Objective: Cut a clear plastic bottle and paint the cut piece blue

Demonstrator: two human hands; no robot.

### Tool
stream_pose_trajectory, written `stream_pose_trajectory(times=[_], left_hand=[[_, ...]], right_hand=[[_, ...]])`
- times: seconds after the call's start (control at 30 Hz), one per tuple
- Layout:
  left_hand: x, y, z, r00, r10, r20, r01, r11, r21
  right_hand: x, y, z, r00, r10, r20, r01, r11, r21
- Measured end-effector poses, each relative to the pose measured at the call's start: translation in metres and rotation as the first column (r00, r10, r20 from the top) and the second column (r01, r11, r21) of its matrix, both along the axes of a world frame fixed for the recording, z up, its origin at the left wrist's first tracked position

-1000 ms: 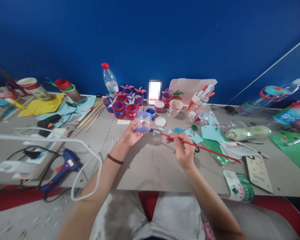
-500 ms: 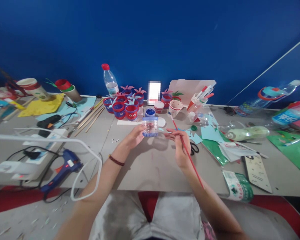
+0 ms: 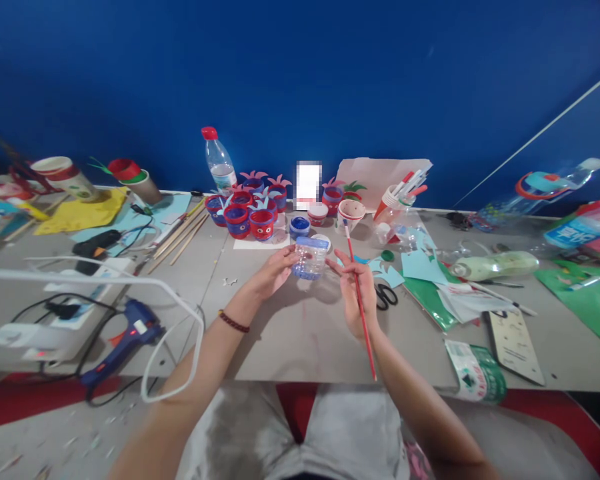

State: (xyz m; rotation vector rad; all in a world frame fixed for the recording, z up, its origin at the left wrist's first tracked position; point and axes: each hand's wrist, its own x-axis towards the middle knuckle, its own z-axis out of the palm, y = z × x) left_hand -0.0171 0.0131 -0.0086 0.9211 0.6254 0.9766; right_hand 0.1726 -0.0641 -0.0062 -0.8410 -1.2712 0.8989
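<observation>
My left hand grips a clear plastic cup, cut from a bottle, with blue paint round its top and bottom edges. The cup is tilted above the table. My right hand holds a red paintbrush between thumb and fingers, its bristles pointing away from me; its outstretched fingertips are close to the cup's right side. Just beyond the cup are an open jar of blue paint and a white lid. Behind the jar stands a white-and-red jar.
Several painted cups with paper leaves stand at the back. Black scissors and blue paper scraps lie right of my right hand. A blue glue gun, a power strip and a white cable are on the left.
The cup has moved slightly right and toward me, and is now tilted. My right hand has shifted a little left, and the brush stands steeper, its back end swung left.
</observation>
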Motion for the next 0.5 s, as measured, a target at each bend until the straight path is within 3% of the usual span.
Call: stream_pose_trajectory(times=[0.23, 0.5], left_hand=[[0.004, -0.0045, 0.0077, 0.996, 0.046, -0.079, -0.042, 0.998, 0.048], [0.0069, -0.0074, 0.0087, 0.994, 0.048, -0.099, -0.047, 0.999, 0.016]], right_hand=[[0.002, -0.0026, -0.0021, 0.992, 0.006, 0.123, -0.006, 1.0, -0.006], [0.0012, -0.0039, 0.004, 0.987, 0.043, 0.157, -0.041, 0.999, -0.019]])
